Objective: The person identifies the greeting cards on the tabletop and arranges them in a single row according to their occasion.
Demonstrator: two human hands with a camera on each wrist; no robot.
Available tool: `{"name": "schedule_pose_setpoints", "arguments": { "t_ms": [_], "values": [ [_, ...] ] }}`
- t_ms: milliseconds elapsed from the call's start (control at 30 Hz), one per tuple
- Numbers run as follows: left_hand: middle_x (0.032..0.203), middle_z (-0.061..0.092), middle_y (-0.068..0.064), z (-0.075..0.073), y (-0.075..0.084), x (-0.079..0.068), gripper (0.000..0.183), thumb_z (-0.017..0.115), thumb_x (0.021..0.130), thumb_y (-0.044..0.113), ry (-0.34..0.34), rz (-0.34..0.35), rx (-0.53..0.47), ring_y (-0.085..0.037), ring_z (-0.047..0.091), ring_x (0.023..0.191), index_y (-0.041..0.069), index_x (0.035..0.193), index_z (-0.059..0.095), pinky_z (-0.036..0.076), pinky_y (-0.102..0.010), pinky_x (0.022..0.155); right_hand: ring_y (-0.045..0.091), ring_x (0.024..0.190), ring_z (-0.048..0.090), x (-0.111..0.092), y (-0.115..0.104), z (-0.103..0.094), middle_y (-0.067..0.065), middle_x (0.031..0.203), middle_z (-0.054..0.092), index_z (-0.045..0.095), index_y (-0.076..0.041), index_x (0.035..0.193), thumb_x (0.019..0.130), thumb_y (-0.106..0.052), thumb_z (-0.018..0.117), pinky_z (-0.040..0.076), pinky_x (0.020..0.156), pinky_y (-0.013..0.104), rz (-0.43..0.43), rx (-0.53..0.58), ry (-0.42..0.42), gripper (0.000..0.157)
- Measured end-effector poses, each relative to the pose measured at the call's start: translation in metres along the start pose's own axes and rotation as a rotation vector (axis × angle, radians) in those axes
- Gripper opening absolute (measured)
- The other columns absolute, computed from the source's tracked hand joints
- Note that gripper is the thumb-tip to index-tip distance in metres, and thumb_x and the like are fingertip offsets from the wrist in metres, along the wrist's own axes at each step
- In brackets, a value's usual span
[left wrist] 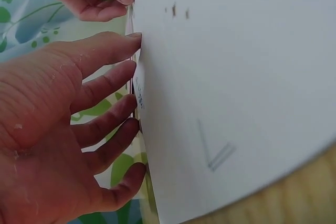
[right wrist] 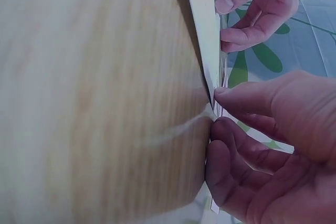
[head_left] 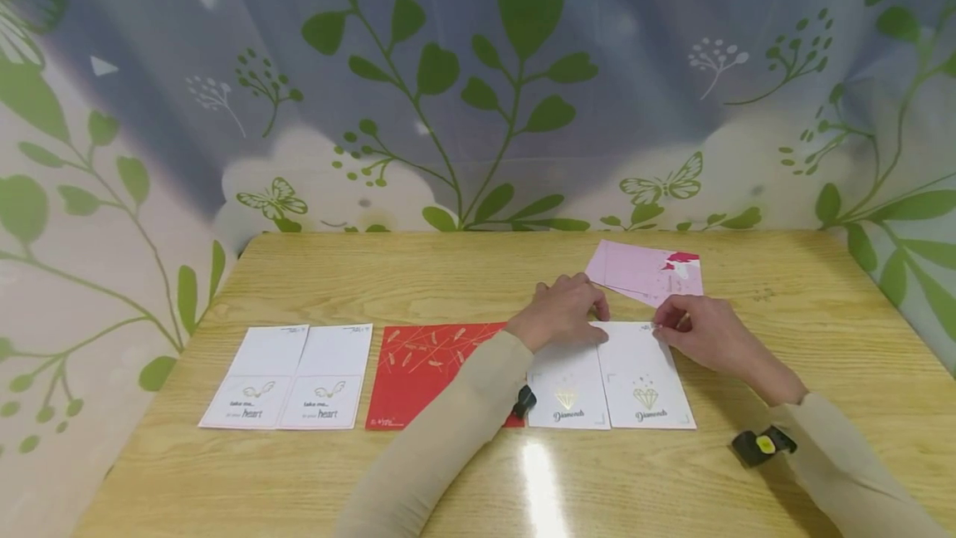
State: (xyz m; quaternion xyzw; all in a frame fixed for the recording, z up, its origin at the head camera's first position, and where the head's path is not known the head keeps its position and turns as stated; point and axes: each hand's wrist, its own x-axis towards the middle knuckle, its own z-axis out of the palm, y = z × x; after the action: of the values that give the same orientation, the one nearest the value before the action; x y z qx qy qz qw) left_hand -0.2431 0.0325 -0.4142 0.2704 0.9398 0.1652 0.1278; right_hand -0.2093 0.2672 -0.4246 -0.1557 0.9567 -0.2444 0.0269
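Note:
Two white cards printed with a gold diamond and the word Diamonds lie side by side: a left Diamonds card (head_left: pixel 548 380) and a right Diamonds card (head_left: pixel 635 359). My left hand (head_left: pixel 562 314) rests its fingertips along their top edges, near the seam; in the left wrist view the fingers (left wrist: pixel 107 85) are spread and fairly straight. At the top right corner of the right card, my right hand (head_left: pixel 709 339) pinches the corner between thumb and curled index finger, with the thumb (right wrist: pixel 244 97) on the card in the right wrist view.
A red card (head_left: pixel 426 372) with gold sprigs lies left of the Diamonds cards, partly under my left forearm. Farther left are two white cards (head_left: pixel 246 397) with wings and "heart" lettering. Pink cards (head_left: pixel 635 268) overlap behind my hands. A patterned curtain (head_left: pixel 478 148) borders the wooden table (head_left: pixel 261 480).

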Motion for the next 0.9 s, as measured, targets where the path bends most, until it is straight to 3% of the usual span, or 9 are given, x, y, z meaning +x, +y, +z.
{"name": "schedule_pose_setpoints", "arguments": {
  "t_ms": [233,400,533,700,833,900],
  "values": [
    [0.107,0.062,0.009,-0.005,-0.005,0.004,0.010,0.070,0.096,0.035,-0.009,0.015,-0.077,-0.012,0.054,0.102,0.027,0.102,0.071,0.044,-0.047,0.100,0.015,0.079,0.061,-0.001,-0.001,-0.004,0.003,0.089,0.071,0.072,-0.009,0.096,0.093,-0.015,0.073,0.049,0.070,0.028,0.025,0.036,-0.020,0.007],
    [0.106,0.067,0.007,-0.012,-0.009,0.012,0.014,0.065,0.100,0.029,0.048,0.010,-0.148,-0.011,0.058,0.095,0.020,0.109,0.070,0.051,-0.033,0.087,0.015,0.077,0.064,0.000,0.001,-0.012,0.006,0.089,0.072,0.071,-0.008,0.097,0.095,-0.015,0.071,0.050,0.066,0.026,0.017,0.051,0.001,0.008],
    [0.116,0.069,0.004,-0.017,-0.011,0.020,0.017,0.060,0.101,0.026,0.099,-0.019,-0.178,-0.012,0.061,0.100,0.019,0.113,0.069,0.053,-0.037,0.090,0.017,0.077,0.068,0.004,0.006,-0.018,0.007,0.089,0.073,0.071,-0.007,0.097,0.095,-0.015,0.070,0.050,0.064,0.026,0.014,0.042,0.041,0.008],
    [0.112,0.068,0.004,-0.018,-0.013,0.025,0.021,0.059,0.101,0.025,0.108,-0.029,-0.175,-0.012,0.060,0.096,0.017,0.117,0.069,0.052,-0.036,0.087,0.027,0.084,0.071,0.011,0.014,-0.026,0.014,0.094,0.074,0.070,-0.003,0.102,0.096,-0.017,0.070,0.051,0.066,0.029,0.028,0.036,0.071,0.016],
    [0.111,0.068,0.004,-0.019,-0.013,0.028,0.025,0.059,0.101,0.027,0.084,-0.025,-0.158,-0.011,0.060,0.094,0.016,0.121,0.068,0.052,-0.034,0.086,0.041,0.099,0.067,0.021,0.027,-0.032,0.027,0.110,0.070,0.067,0.003,0.113,0.097,-0.020,0.069,0.056,0.077,0.046,0.048,0.025,0.078,0.028],
    [0.113,0.068,0.003,-0.019,-0.013,0.030,0.028,0.059,0.102,0.029,0.069,-0.031,-0.156,-0.012,0.060,0.096,0.015,0.123,0.068,0.053,-0.034,0.090,0.047,0.109,0.062,0.027,0.035,-0.035,0.032,0.121,0.065,0.064,0.005,0.121,0.099,-0.022,0.066,0.053,0.087,0.058,0.063,0.022,0.071,0.035]
  ]
}}
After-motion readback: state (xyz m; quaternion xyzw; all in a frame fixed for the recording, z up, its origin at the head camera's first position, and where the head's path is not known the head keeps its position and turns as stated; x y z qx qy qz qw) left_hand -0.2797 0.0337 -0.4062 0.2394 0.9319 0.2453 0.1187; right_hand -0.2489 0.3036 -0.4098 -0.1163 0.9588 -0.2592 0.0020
